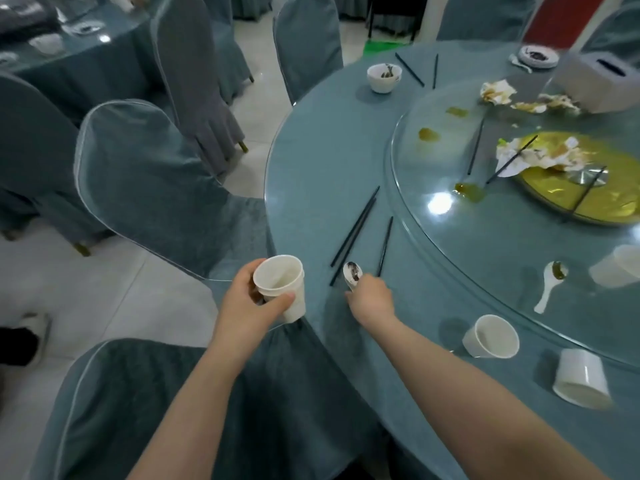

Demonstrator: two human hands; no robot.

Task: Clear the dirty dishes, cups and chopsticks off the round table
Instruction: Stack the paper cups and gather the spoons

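The left hand was closed around a stack of white paper cups, held upright just off the near edge of the round table, with a chair back directly below it. The right hand rested on the table just past that edge and gripped the handle of a soiled white spoon, whose bowl pointed away from the person. Beside the spoon lay a pair of black chopsticks and, on its other side, a single black chopstick, all on the cloth between the table's edge and the glass turntable. On the turntable, a second white spoon lay near its rim, next to a tipped translucent cup; crumpled napkins, more chopsticks and sauce spills lay farther in, over the gold centre. Just outside the turntable's near rim a white cup lay on its side, and another cup stood mouth down close by it. At the table's far side a small white bowl with dark residue sat near two loose chopsticks, with a dirty plate and a tissue box farther around.
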